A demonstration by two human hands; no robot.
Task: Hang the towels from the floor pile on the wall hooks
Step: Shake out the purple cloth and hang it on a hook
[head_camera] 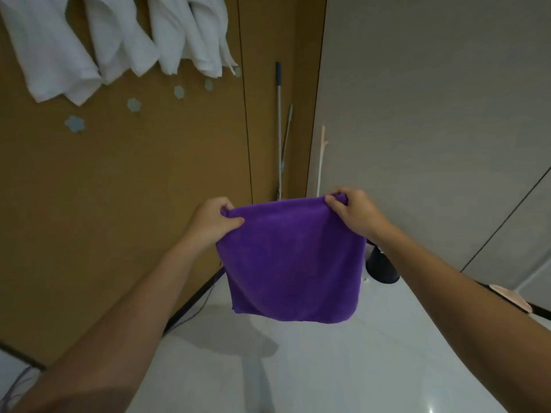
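The purple towel (293, 260) is held up in mid-air, clear of the floor (328, 368), pinched at its top corners by the left hand (213, 222) and the right hand (351, 213), so the upper edge is stretched flat (handy for hooking). Bare flower-shaped hooks (134, 104) are seen up-left, below the white towels (119, 40), with open wall (119, 189) between.

Between the left grip (213, 222) and right grip (354, 214), the towel (293, 260) is plain solid purple. Up and left of the grips, the hung towels (53, 55) are white, the wall (119, 174) ochre-brown, the flower-shaped hooks (74, 124) pale grey. Below the grips, the floor (328, 368) is white.
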